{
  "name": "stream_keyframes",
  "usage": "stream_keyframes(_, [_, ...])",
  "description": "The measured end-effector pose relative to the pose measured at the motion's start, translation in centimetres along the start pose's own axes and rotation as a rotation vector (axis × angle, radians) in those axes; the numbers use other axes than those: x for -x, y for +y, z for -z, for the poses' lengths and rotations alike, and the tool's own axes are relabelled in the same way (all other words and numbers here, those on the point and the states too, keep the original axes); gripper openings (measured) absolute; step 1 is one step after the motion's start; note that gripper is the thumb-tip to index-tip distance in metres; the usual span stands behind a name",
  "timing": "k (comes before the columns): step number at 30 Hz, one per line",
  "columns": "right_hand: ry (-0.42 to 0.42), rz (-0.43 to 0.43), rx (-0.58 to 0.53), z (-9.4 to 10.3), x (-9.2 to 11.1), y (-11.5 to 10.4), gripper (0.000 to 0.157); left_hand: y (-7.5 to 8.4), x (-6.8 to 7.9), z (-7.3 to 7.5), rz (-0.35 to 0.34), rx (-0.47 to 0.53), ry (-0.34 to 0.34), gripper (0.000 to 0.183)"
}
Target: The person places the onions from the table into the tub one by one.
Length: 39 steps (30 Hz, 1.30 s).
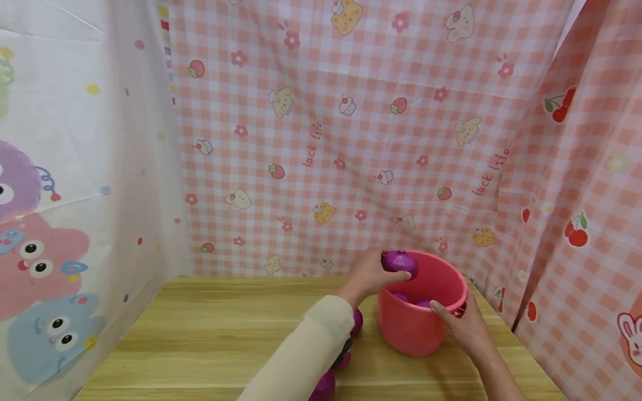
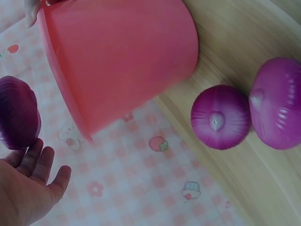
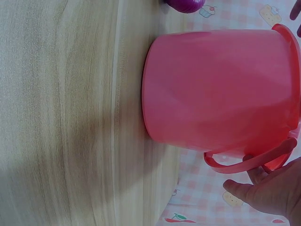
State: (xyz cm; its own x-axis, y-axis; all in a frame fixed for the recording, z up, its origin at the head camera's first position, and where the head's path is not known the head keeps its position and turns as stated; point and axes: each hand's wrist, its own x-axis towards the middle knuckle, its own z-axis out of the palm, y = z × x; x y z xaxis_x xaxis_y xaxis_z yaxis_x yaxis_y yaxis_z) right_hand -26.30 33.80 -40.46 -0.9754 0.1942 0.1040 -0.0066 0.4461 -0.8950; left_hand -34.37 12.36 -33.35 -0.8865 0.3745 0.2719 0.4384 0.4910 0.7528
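My left hand point(image 1: 368, 273) holds a purple onion point(image 1: 400, 264) over the left side of the pink bucket's mouth, thumb in front. From the left wrist view, the same onion point(image 2: 19, 113) rests against the fingertips, partly cut off by the frame edge. The bucket point(image 1: 413, 328) stands upright on the table, with purple onions point(image 1: 423, 303) partly visible inside. At its right side, my right hand point(image 1: 468, 328) grips the rim, the thumb lying over the near edge. In the right wrist view the fingers pass behind the bucket's curved handle point(image 3: 249, 162).
Several more purple onions lie left of the bucket on the wooden table point(image 1: 215, 334), among them a round one point(image 2: 221, 117) touching a larger one point(image 2: 277, 103). My left sleeve partly covers them in the head view. Checked pink cloth point(image 1: 326, 139) hangs behind the table.
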Motion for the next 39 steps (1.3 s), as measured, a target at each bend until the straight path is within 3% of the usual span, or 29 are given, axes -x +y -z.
stream_keyframes(6, [-0.001, 0.002, 0.008, -0.1, 0.0, 0.0, 0.103, 0.7, 0.0, -1.1, -0.004, -0.041, -0.029, 0.055])
stream_keyframes(15, [-0.009, -0.018, 0.021, -0.1, -0.1, -0.1, 0.107, 0.5, 0.2, -2.3, -0.031, -0.206, -0.052, 0.058])
stream_keyframes(22, [-0.006, -0.007, 0.014, -0.1, -0.2, 0.0, 0.107, 0.1, 0.5, -2.1, 0.01, -0.161, -0.056, 0.066])
stream_keyframes(34, [-0.003, -0.006, 0.01, 0.0, 0.0, 0.1, 0.103, -1.3, 0.3, -1.3, -0.023, -0.199, -0.06, 0.064])
stream_keyframes(39, [0.001, -0.003, 0.003, 0.0, -0.1, 0.0, 0.104, -2.2, 0.4, -0.5, -0.046, -0.146, -0.045, 0.062])
